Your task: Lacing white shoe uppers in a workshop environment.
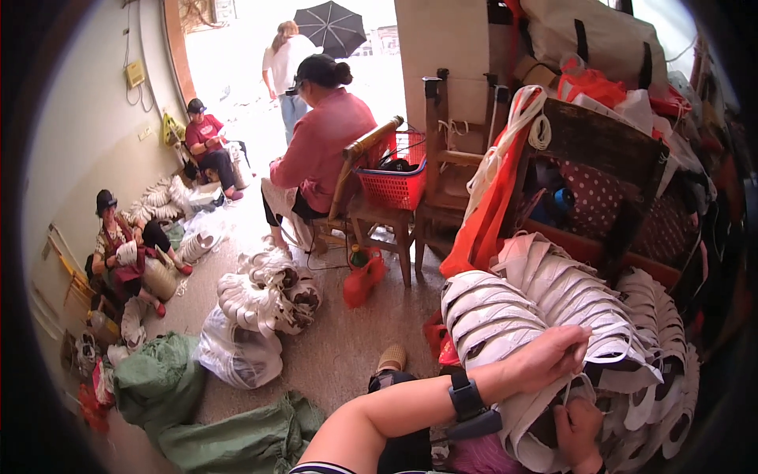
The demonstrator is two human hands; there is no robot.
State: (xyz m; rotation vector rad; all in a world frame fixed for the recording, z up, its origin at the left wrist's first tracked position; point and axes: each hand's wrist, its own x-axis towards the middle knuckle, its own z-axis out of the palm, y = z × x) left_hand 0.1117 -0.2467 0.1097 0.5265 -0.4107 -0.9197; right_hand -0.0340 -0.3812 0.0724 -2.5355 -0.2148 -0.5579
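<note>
Long rows of nested white shoe uppers (501, 316) lie in front of me at the right. My left hand (553, 355) is closed over the near end of these rows, fingertips pinched together; whatever is in the pinch is too small to make out. Just below it, my right hand (579, 430) is curled at the edge of a white shoe upper (525, 415), its thumb and fingers closed on that edge. A thin white strap (570, 385) loops up between both hands. A dark watch (466, 395) sits on my left wrist.
A wooden chair (604, 150) holding bags stands behind the rows, with a red bag (485, 213) hanging from it. Leftward are a bundle of uppers (264, 292), a plastic bag (237, 351) and green sacks (162, 379). Several people sit working; another stands by a black umbrella (330, 30).
</note>
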